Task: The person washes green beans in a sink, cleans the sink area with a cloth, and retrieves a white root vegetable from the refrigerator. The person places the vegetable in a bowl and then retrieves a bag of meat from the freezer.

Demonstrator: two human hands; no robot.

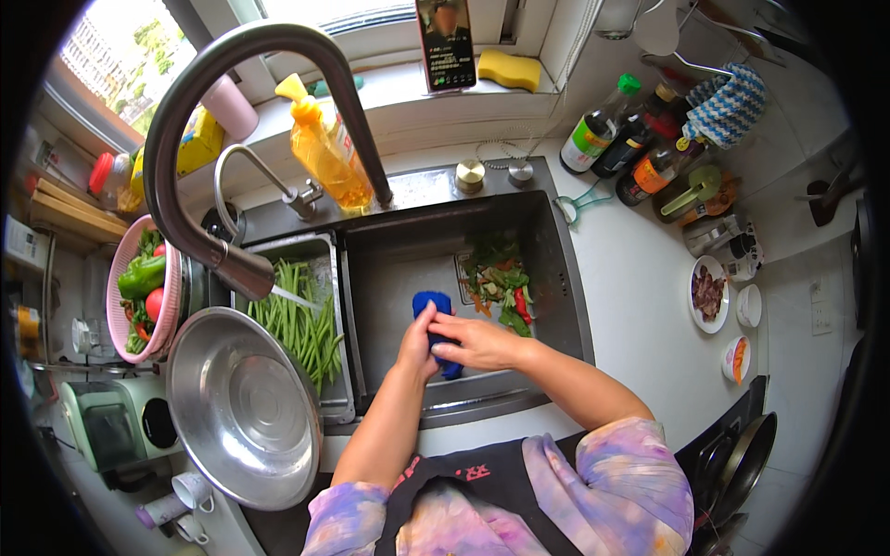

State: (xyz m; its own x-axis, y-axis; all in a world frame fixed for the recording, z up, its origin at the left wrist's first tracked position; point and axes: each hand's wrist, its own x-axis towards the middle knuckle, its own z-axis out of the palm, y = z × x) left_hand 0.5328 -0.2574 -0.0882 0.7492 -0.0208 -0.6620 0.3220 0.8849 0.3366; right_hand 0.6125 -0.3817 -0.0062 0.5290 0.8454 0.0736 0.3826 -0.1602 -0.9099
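A dark blue cloth [431, 300] is bunched between my two hands over the sink basin [389, 278]. My left hand [418, 339] grips it from the left, with the thumb pointing up along it. From the right, my right hand [480, 340] lies across the cloth with its fingers over the left one. Part of the cloth hangs below my fingers. Vegetable scraps [497, 281], with leaves and red and orange bits, lie near the drain at the basin's back right.
Water runs from the faucet [243, 271] onto green beans [295, 313] in a metal tray. A steel bowl [243, 410] tilts beside it. A pink basket [115, 299] holds vegetables. Sauce bottles [591, 135] and a plate of meat [708, 295] stand right. A phone [446, 45] leans at the window.
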